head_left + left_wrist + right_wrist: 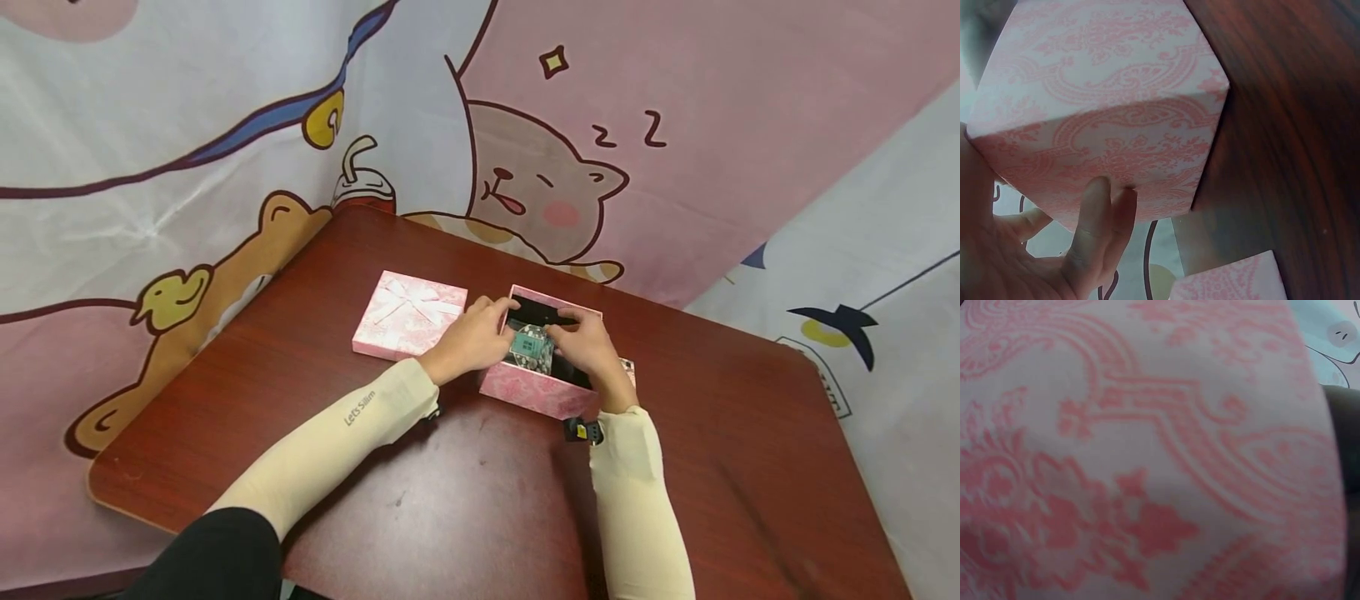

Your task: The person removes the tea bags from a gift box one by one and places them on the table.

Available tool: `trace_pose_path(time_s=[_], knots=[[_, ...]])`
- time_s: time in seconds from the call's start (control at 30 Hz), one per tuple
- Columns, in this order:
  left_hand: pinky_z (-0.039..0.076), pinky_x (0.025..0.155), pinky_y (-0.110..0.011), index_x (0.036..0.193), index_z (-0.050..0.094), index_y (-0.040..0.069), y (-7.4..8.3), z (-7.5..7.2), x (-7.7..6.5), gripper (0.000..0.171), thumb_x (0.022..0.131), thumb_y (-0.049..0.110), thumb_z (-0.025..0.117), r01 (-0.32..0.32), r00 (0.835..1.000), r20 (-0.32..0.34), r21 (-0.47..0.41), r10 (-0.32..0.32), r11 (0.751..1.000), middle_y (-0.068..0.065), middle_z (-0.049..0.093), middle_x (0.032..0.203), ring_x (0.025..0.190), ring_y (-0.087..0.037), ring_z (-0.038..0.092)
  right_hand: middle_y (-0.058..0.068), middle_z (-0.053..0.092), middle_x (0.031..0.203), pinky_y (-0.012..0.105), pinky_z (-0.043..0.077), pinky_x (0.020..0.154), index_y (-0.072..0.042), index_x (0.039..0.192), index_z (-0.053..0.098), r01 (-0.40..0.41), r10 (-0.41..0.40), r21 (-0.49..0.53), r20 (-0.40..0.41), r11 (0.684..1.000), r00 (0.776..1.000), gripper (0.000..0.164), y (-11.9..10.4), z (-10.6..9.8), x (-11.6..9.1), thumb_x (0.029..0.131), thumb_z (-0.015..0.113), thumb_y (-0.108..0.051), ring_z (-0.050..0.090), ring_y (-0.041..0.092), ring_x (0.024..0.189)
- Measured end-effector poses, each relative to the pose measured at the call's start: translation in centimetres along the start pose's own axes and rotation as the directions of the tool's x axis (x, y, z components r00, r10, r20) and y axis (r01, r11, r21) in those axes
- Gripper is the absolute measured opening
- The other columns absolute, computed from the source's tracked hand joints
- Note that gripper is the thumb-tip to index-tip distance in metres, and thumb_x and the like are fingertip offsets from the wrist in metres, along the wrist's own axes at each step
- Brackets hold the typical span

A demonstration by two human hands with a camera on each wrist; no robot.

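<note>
An open pink patterned box (540, 396) with a dark interior stands on the table. Inside it leans a patterned item with a teal label (528, 343). At the box's left wall is my left hand (474, 335), its thumb by the item's left edge. Two of its fingers (1094, 203) press on the outside of the box in the left wrist view. My right hand (588, 346) reaches over the right side, thumb at the item's upper right edge; I cannot tell if its fingers pinch it. The box's pink wall (1147, 456) fills most of the right wrist view.
The pink lid (408, 315) with a pale ribbon bow lies left of the box. A small patterned thing (628, 367) shows behind my right wrist. The brown wooden table (720, 433) meets a cartoon-printed cloth (697, 167) at its back and sides.
</note>
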State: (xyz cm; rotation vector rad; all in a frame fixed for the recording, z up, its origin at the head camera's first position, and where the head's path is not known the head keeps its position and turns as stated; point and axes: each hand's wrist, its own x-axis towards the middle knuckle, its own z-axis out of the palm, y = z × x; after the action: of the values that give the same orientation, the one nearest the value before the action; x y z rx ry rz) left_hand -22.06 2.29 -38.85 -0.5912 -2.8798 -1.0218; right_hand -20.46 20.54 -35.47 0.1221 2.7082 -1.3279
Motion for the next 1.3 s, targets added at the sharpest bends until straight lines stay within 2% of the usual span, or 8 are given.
trace_pose_path(time_s=[0.2, 0.43, 0.8, 1.1, 1.3], knots=[[0.047, 0.073, -0.039, 0.13, 0.048, 0.025, 0.1, 0.0, -0.1, 0.045, 0.085, 0.028, 0.051, -0.008, 1.0, -0.008, 0.005, 0.008, 1.0, -0.007, 0.051, 0.113, 0.084, -0.022, 0.056, 0.023, 0.052, 0.116, 0.037, 0.048, 0.076, 0.004, 0.135, 0.038, -0.057, 0.061, -0.085, 0.052, 0.995, 0.997, 0.057, 0.3, 0.5, 0.3, 0.088, 0.057, -0.023, 0.06, 0.034, 0.093], [0.047, 0.071, -0.039, 0.13, 0.048, 0.026, 0.1, 0.1, -0.1, 0.045, 0.085, 0.027, 0.05, -0.013, 1.0, -0.022, -0.002, 0.013, 1.0, -0.006, 0.051, 0.111, 0.082, -0.022, 0.056, 0.025, 0.039, 0.135, 0.047, 0.034, 0.098, 0.005, 0.134, 0.038, -0.083, 0.092, -0.143, 0.056, 0.986, 0.994, 0.059, 0.1, 0.6, 0.3, 0.087, 0.057, -0.026, 0.04, 0.034, 0.118], [0.047, 0.07, -0.039, 0.129, 0.048, 0.025, 0.1, 0.1, 0.0, 0.044, 0.085, 0.027, 0.052, -0.011, 1.0, -0.023, -0.006, 0.011, 1.0, -0.006, 0.051, 0.11, 0.08, -0.022, 0.055, 0.025, 0.036, 0.138, 0.049, 0.033, 0.099, 0.003, 0.136, 0.037, -0.086, 0.099, -0.149, 0.079, 0.985, 0.992, 0.062, 0.0, 1.0, 0.3, 0.087, 0.057, -0.028, 0.038, 0.035, 0.123], [0.047, 0.069, -0.038, 0.13, 0.048, 0.026, 0.0, 0.1, 0.0, 0.045, 0.085, 0.027, 0.052, -0.001, 1.0, -0.021, 0.005, 0.001, 1.0, -0.005, 0.051, 0.11, 0.08, -0.021, 0.055, 0.025, 0.043, 0.133, 0.047, 0.039, 0.093, 0.001, 0.138, 0.036, -0.059, 0.071, -0.158, 0.067, 0.986, 0.995, 0.06, -0.4, 1.1, 0.1, 0.088, 0.055, -0.027, 0.045, 0.034, 0.117], [0.047, 0.07, -0.038, 0.13, 0.048, 0.027, -0.1, 0.1, 0.0, 0.045, 0.085, 0.028, 0.051, 0.004, 1.0, -0.024, 0.003, -0.004, 1.0, -0.004, 0.05, 0.108, 0.082, -0.02, 0.054, 0.023, 0.051, 0.127, 0.047, 0.039, 0.093, -0.002, 0.132, 0.045, 0.023, -0.028, -0.145, -0.031, 0.989, 0.999, 0.051, -0.8, 1.2, -0.4, 0.087, 0.058, -0.022, 0.046, 0.036, 0.118]])
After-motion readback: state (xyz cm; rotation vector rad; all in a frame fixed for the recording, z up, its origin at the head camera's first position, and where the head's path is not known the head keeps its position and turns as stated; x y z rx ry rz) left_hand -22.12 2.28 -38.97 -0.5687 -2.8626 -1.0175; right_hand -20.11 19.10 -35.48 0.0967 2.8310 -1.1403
